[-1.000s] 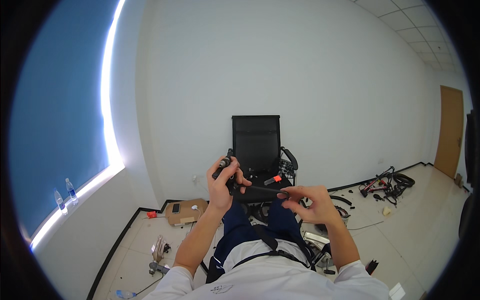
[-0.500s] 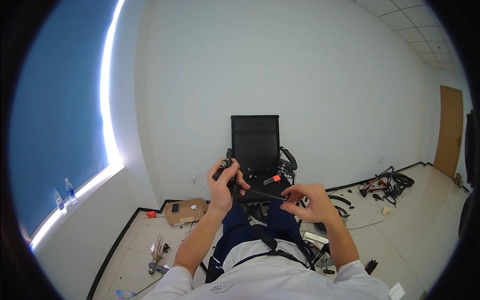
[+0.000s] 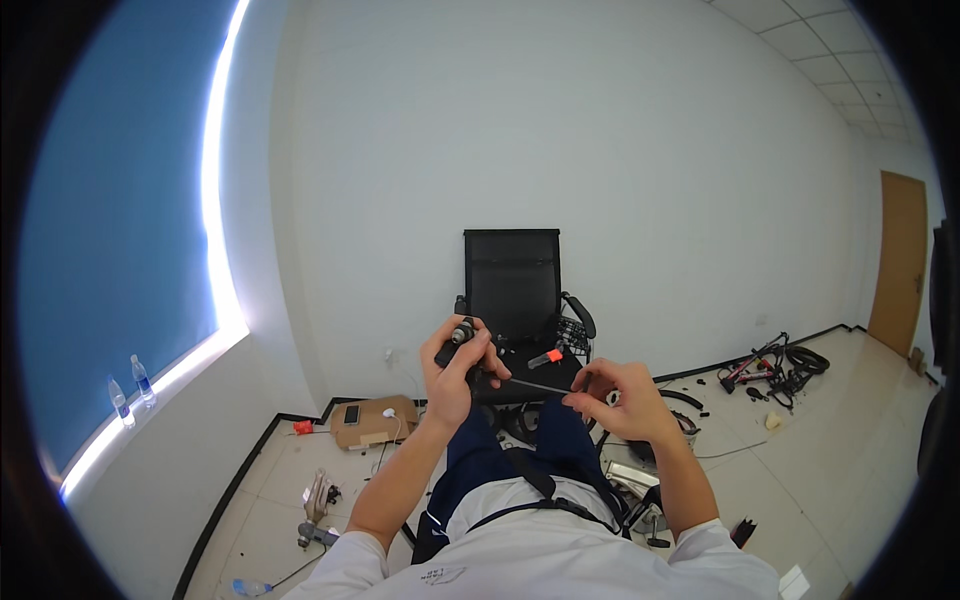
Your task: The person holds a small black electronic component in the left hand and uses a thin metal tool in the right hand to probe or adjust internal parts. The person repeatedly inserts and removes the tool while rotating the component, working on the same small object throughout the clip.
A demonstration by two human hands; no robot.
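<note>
In front of my lap, my left hand (image 3: 456, 375) is wrapped round a black part with a round, silvery end (image 3: 460, 335) that sticks up past the thumb. I cannot make out its exact kind. From the left fingers a thin strip (image 3: 540, 386) runs to my right hand (image 3: 620, 402), which pinches its other end between thumb and fingers. The strip looks narrow, as if seen edge-on. A small pale ring (image 3: 613, 398) shows among the right fingers. Just beyond the hands stands a black mesh chair (image 3: 512, 280), with an orange-capped clear item (image 3: 546, 358) on its seat.
On the left floor lie a brown cardboard piece (image 3: 365, 430) with a phone (image 3: 351, 414), metal parts (image 3: 318, 498) and a plastic bottle (image 3: 250, 587). A red floor pump (image 3: 760, 372) and coiled black tubing (image 3: 806, 360) lie at right. Two bottles (image 3: 141, 375) stand on the windowsill.
The strip between my hands has turned from a broad dark face to a thin line. My left hand has shifted slightly right, and the silvery end of the black part has tilted.
</note>
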